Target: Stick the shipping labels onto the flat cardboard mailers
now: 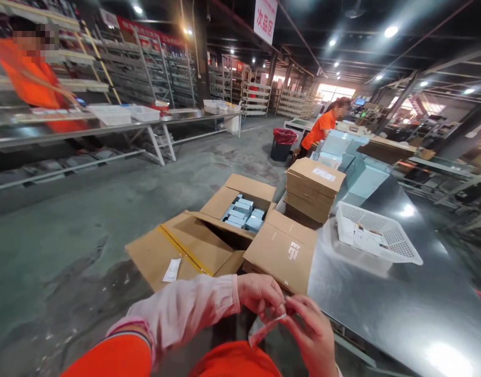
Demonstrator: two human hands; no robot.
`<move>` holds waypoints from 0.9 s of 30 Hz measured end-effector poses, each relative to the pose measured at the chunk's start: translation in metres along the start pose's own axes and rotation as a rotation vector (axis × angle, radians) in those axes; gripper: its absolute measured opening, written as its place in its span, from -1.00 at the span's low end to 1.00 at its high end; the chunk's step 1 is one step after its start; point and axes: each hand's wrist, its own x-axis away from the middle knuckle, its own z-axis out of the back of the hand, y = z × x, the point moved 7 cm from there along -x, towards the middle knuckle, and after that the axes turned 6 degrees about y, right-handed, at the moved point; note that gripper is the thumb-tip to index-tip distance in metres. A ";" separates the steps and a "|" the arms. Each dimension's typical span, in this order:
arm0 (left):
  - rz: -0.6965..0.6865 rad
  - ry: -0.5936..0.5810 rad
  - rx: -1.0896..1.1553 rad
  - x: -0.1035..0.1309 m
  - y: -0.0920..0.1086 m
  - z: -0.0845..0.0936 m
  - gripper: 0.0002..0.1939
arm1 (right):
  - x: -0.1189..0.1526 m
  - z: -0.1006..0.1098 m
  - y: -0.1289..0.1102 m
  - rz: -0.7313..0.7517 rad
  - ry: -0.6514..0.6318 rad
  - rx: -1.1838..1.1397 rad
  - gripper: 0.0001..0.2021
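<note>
Close to my body, my left hand (260, 293) and my right hand (314, 331) meet at the fingertips. Between them is a small thin whitish strip (266, 331), pinched by both hands, its lower end hanging toward my orange clothing. Whether it is paper or film I cannot tell. Just beyond my hands lies a stack of flat brown cardboard (281, 246) with white print. To its left stands an open carton (246, 187) holding several small light-blue boxes (240, 213).
A white perforated basket (397, 241) with papers sits on the metal table (385, 298). Behind the stack rises another cardboard pile (313, 191), near light-blue boxes (366, 178). An open carton flap (193, 235) spreads left. Two people in orange work farther off; a bin (283, 144) stands behind.
</note>
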 end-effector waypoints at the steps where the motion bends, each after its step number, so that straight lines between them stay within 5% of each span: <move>1: 0.004 -0.003 0.004 0.000 0.000 0.000 -0.89 | 0.001 0.000 -0.001 0.032 0.013 0.008 -0.79; 6: 0.015 0.021 0.026 0.000 0.001 0.003 -0.89 | 0.011 -0.001 -0.004 0.147 0.033 0.024 -0.61; 12: 0.053 0.067 0.026 -0.004 -0.006 0.012 -0.93 | 0.015 0.003 -0.007 0.173 0.047 0.074 -0.72; 16: -0.184 0.153 0.009 0.002 0.009 0.024 -0.78 | 0.012 0.012 0.003 0.046 0.115 0.094 -0.86; 19: -0.451 0.123 -0.104 0.016 0.022 0.021 -0.47 | 0.013 0.009 0.013 -0.041 0.113 0.124 -0.94; 21: -0.585 0.124 -0.248 0.023 0.023 0.017 -0.49 | 0.016 0.002 0.019 -0.116 0.084 0.128 -0.97; 24: -0.656 0.253 -0.340 0.023 0.014 0.027 -0.66 | 0.022 -0.007 0.026 -0.222 0.045 0.140 -0.90; 27: -0.579 0.355 -0.122 0.008 -0.009 0.053 -0.67 | 0.017 -0.008 0.047 -0.321 0.069 0.175 -0.81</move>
